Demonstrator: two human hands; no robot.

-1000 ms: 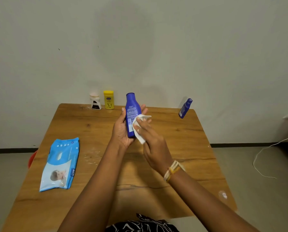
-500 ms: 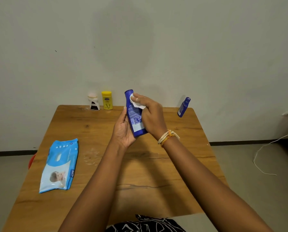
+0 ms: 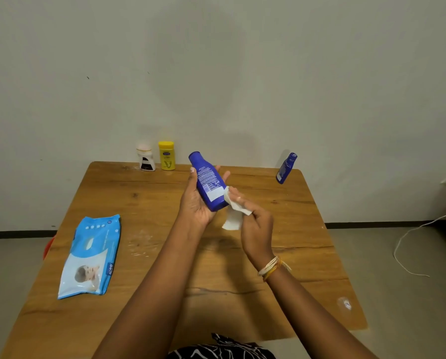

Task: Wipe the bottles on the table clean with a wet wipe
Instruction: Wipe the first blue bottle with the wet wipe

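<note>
Above the worktop (image 3: 281,255) my left hand (image 3: 194,203) fingers curl round the tilted blue bottle (image 3: 208,181); my right hand (image 3: 253,224) fingers pinch the wet wipe (image 3: 233,215) against its base.

The print on the back label of the big blue bottle (image 3: 208,181) is too small to read. The left hand (image 3: 197,203) covers the bottle's far side, and the wet wipe (image 3: 234,211) hides its lower right edge. Part of the wipe is tucked inside the grip of the right hand (image 3: 255,224). A red object (image 3: 48,248) is mostly hidden behind the worktop (image 3: 307,255), whose near edge the frame cuts off.
</note>
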